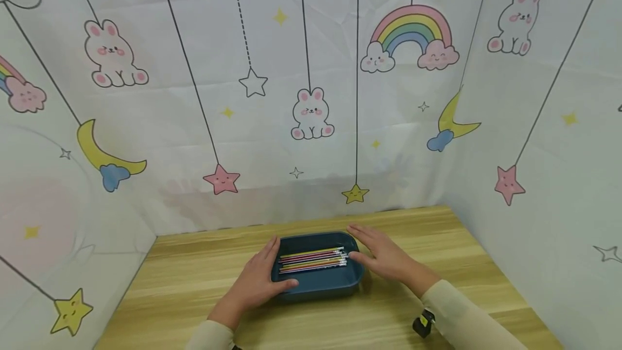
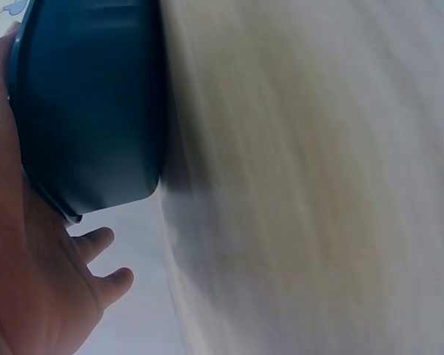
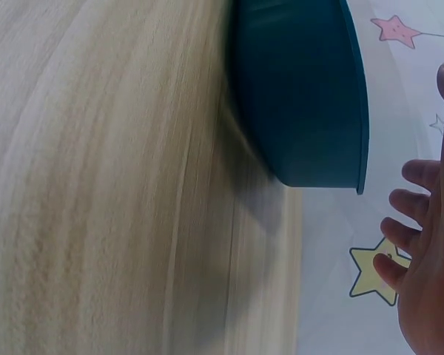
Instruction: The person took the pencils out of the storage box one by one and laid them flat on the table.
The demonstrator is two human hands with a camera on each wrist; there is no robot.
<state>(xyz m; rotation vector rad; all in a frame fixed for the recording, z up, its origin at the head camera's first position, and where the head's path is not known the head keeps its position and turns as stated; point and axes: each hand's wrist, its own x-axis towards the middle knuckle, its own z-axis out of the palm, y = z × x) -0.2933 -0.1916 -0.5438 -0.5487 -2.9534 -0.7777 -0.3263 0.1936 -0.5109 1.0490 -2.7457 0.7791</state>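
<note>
A dark blue rectangular tray (image 1: 320, 284) with rounded corners stands on the wooden table. Inside it lies a row of several striped pencils (image 1: 311, 261), their eraser ends to the right. My left hand (image 1: 255, 280) is at the tray's left end, fingers extended along that side and thumb over the front left corner. Up close in the left wrist view, this hand (image 2: 29, 244) lies against the tray's rim. Beside the right end is my right hand (image 1: 384, 255), its fingers spread. The right wrist view shows that hand (image 3: 433, 244) apart from the tray wall (image 3: 303, 96), holding nothing.
The table (image 1: 189, 269) has light wood grain. White cloth walls (image 1: 194, 96) printed with rabbits, stars and moons enclose it at the back and both sides. A small black device (image 1: 424, 323) sits at the right wrist.
</note>
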